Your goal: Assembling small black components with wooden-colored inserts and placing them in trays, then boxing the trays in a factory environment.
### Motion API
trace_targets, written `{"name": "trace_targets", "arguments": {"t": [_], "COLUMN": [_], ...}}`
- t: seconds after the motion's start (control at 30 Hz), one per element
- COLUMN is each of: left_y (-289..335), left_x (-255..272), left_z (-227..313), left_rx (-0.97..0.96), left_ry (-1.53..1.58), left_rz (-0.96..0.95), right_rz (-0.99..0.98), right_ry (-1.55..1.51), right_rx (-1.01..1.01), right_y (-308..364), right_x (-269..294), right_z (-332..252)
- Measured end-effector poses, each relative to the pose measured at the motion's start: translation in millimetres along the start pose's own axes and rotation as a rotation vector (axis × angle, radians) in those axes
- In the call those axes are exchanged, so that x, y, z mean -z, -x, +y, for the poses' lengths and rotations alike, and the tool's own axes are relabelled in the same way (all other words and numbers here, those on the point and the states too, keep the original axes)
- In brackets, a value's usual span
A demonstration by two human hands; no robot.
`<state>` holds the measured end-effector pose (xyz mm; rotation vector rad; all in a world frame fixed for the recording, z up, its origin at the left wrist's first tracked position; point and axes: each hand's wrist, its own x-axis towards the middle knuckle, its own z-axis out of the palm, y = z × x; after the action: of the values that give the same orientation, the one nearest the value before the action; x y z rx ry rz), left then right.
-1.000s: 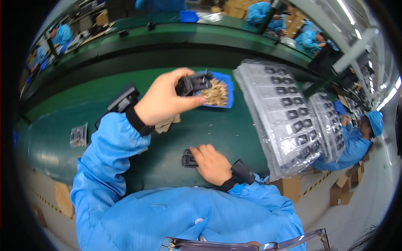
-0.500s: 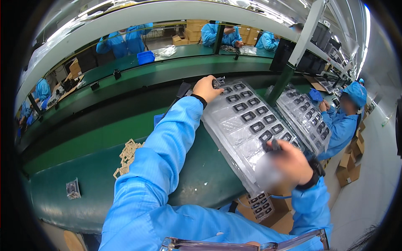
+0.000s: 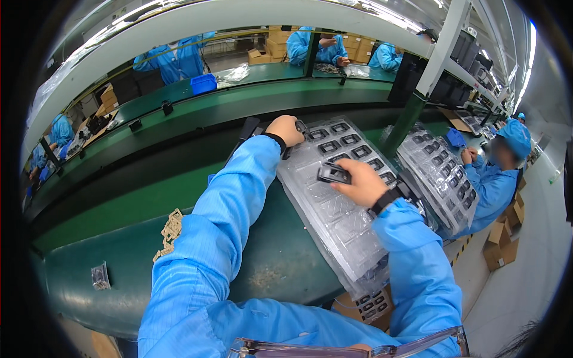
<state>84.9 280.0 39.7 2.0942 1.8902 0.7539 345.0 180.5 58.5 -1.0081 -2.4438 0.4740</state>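
Observation:
A clear plastic tray (image 3: 319,209) lies aslant on the green bench, with black rectangular frames (image 3: 349,139) in its far pockets. The pockets nearer me hold no frames. Pinched between the thumb and fingers of my right hand (image 3: 364,184) is a black frame-shaped part (image 3: 333,173), held over the tray's middle. At the tray's far left corner, my left hand (image 3: 286,130) is closed on a small black part (image 3: 301,126). Much of that part is hidden by the fingers.
Beige frame pieces (image 3: 170,232) lie left of my left sleeve. A small clear package (image 3: 100,276) rests farther left. Another filled tray (image 3: 436,164) stands right, beside a co-worker (image 3: 495,179) and a green post (image 3: 406,122). Cartons (image 3: 501,244) sit on the floor.
My right hand has moved left and away from me, from the tray's near right side to over its middle, with the black part now plainly visible. My left hand has shifted slightly left.

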Motion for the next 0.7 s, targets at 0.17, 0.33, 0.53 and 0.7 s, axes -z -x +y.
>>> {"name": "trace_targets", "arguments": {"t": [0.17,0.33,0.53,0.7], "left_y": [-8.2,4.1,35.0,75.1], "left_x": [-12.9,-5.1,1.2,-9.4], "left_z": [-7.4,3.6,24.6,48.5], "left_rx": [0.072,0.034,-0.078,-0.279], "left_ry": [0.157,0.165,0.250,-0.014], "left_rz": [0.192,0.146,0.195,0.236], "right_rz": [0.029,-0.055,0.101,-0.134], "right_ry": [0.317,0.205,-0.083,-0.114], "right_rx": [0.152,0.158,0.163,0.242], "right_y": [-33.9,-43.8,-20.7,20.5], "right_x": [-27.4,-31.6,-12.1,-1.9], "right_z": [15.9,26.4,44.4,21.6]}}
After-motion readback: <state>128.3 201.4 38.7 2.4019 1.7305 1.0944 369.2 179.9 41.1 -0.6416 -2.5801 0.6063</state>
